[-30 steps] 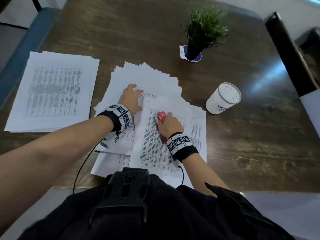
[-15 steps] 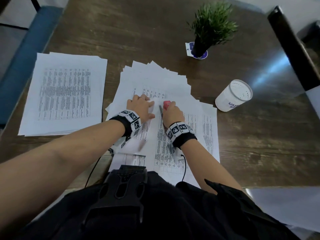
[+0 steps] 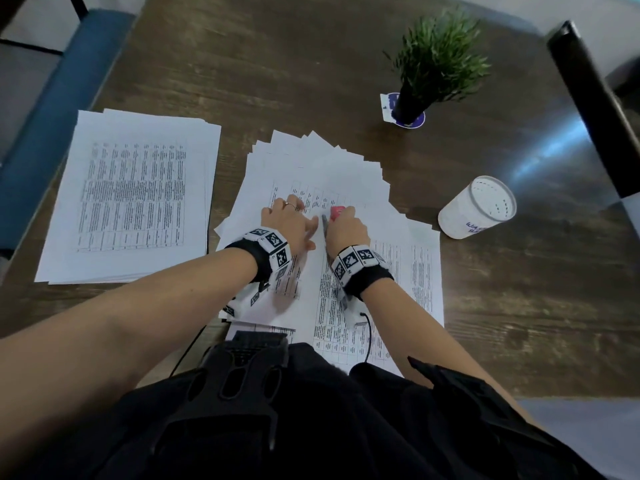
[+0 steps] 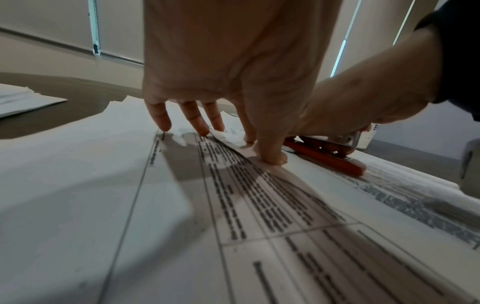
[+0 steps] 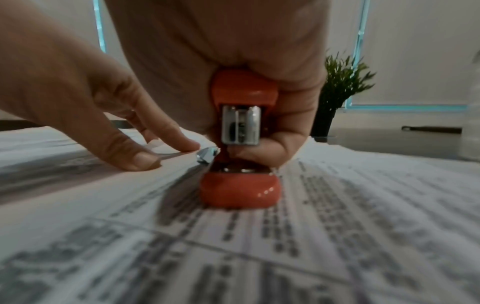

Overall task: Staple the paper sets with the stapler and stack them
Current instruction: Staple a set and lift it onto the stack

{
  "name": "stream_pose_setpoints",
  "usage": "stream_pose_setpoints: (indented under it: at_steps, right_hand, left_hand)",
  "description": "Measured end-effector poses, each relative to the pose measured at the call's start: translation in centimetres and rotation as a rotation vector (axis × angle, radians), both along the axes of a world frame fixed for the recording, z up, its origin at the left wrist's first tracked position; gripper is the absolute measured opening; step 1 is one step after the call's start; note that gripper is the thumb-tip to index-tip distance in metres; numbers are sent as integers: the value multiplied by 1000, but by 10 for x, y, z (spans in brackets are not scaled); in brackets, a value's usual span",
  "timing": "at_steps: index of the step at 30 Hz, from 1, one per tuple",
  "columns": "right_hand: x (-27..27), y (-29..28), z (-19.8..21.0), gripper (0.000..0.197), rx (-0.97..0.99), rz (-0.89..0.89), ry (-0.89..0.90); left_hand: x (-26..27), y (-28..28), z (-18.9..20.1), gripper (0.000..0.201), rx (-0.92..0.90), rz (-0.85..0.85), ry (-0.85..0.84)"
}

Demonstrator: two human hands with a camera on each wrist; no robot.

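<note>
A fanned spread of printed paper sets [image 3: 322,168] covers the middle of the wooden table [image 3: 277,57]. My right hand [image 3: 346,230] grips a small red stapler [image 3: 336,213] [image 5: 240,144] [image 4: 327,156] that stands on the sheets, thumb underneath and palm on top. My left hand [image 3: 289,220] [image 4: 221,115] lies just left of it, fingers spread straight, fingertips [image 4: 270,158] pressing the top sheet [image 4: 182,205] flat. In the right wrist view the left hand [image 5: 109,115] touches paper right beside the stapler's jaw.
A neater stack of printed papers [image 3: 131,195] lies at the left. A white paper cup [image 3: 478,207] lies on its side at the right, and a small potted plant [image 3: 433,67] stands behind it. A dark chair back [image 3: 588,105] is at the far right.
My left hand slid right across the sheets to sit next to the stapler. My right hand carried the stapler a little farther up the page.
</note>
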State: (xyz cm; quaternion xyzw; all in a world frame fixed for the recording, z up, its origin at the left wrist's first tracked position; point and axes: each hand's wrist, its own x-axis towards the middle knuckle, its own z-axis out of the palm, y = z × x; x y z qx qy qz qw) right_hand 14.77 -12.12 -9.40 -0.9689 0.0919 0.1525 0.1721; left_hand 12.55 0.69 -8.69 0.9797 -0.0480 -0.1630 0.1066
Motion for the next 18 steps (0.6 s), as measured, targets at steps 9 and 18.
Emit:
stream_pose_setpoints:
  at_steps: [9, 18]
  right_hand:
    - [11, -9, -6, 27, -240, 273, -114]
    - [18, 11, 1, 40, -136, 95, -70]
  left_hand:
    - [5, 0, -4, 30, -22, 30, 28]
    - [4, -3, -5, 30, -39, 57, 17]
